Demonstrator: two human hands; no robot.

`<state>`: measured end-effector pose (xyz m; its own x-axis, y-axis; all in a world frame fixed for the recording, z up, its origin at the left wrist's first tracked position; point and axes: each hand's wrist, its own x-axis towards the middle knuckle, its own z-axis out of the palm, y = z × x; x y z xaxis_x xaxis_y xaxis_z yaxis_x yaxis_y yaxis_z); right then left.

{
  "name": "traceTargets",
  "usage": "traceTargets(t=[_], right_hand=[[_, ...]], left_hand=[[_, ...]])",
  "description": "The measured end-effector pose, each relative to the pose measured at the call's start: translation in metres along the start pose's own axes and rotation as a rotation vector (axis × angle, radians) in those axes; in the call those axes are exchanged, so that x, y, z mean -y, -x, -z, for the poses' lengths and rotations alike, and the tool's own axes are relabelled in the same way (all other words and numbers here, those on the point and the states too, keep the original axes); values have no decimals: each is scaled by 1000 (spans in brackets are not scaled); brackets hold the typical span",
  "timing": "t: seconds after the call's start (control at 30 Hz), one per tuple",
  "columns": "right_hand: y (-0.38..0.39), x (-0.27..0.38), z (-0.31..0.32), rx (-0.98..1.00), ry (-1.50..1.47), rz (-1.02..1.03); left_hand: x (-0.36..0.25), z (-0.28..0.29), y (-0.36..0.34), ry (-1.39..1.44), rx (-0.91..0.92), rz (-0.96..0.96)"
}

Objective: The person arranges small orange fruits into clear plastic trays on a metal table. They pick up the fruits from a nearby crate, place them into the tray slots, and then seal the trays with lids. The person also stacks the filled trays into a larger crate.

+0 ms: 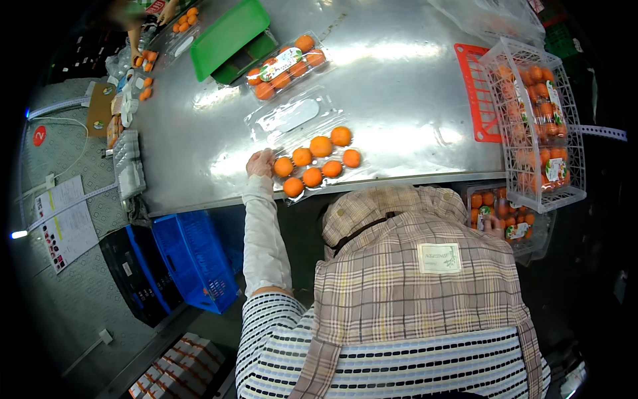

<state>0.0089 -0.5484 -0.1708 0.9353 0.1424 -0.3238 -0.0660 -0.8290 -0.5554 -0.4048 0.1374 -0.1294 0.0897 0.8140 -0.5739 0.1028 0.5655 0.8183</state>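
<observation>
A clear plastic clamshell (323,164) lies open at the table's near edge, with several oranges (312,177) in two rows in its base. Its lid (289,116) is folded back, away from me. My left hand (260,163) grips the left end of the clamshell, fingers closed at its edge. Down at the right, below table height, my right hand (492,225) has its fingers curled on a labelled pack of oranges (519,230) in a clear crate (535,249). Part of that hand is hidden behind the bib of my plaid apron.
A closed labelled orange pack (282,65) lies beside a green stand (229,40). A clear crate of packs (531,126) stands at the right by a red crate (477,93). Another person's hand (136,56) is far left. Blue crates (196,263) sit below the table.
</observation>
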Motion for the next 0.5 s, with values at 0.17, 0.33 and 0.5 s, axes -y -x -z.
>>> traceTargets(t=[0.17, 0.33, 0.5], right_hand=[[26, 182, -30, -10, -406, 393], [15, 332, -54, 307, -223, 556], [33, 426, -94, 428, 196, 948]], left_hand=[[-19, -98, 31, 118, 168, -22], [-14, -149, 51, -220, 137, -208], [-22, -142, 83, -736, 108, -462]])
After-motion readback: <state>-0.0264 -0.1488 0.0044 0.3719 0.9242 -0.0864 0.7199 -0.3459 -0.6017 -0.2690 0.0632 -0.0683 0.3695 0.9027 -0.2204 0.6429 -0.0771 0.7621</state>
